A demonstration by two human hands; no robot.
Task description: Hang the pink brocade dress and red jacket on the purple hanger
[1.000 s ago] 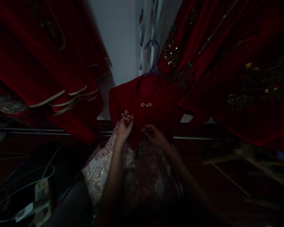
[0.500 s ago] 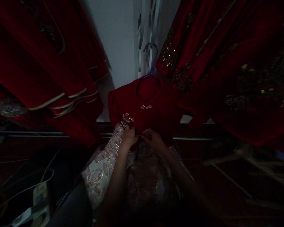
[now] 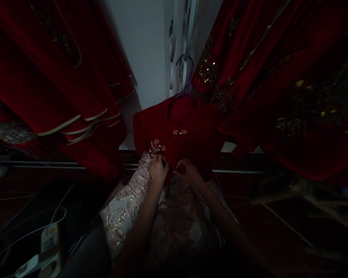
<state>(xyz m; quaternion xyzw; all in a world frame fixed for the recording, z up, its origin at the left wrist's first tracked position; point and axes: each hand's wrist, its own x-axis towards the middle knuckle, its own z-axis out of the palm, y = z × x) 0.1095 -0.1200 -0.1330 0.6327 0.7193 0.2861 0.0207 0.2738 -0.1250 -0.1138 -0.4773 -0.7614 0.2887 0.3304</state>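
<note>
A red top (image 3: 197, 150) with a round neckline hangs on a purple hanger (image 3: 188, 79). Its chest carries a small beaded fastening (image 3: 179, 132). Lower left on it is a beaded ornament (image 3: 156, 146) with hanging tassels. Just under the ornament, my left hand (image 3: 159, 170) is closed at the front of the top, its fingers curled. My right hand (image 3: 189, 172) is to its right, thumb and fingers pinched near the top's lower part. Whatever either pinch holds is too small and dark to make out. Below lies shiny pale patterned fabric (image 3: 124, 208).
Red garments with pale piping (image 3: 69, 88) hang on the left. Red garments with gold sequins (image 3: 208, 69) hang on the right. A white metal rack (image 3: 174, 42) stands behind the hanger. At lower left are a power strip (image 3: 50, 241) and a white cable (image 3: 26, 233).
My hands have drawn slightly apart; my left fingers have shifted up and left, away from my right fingertips. The top has barely moved.
</note>
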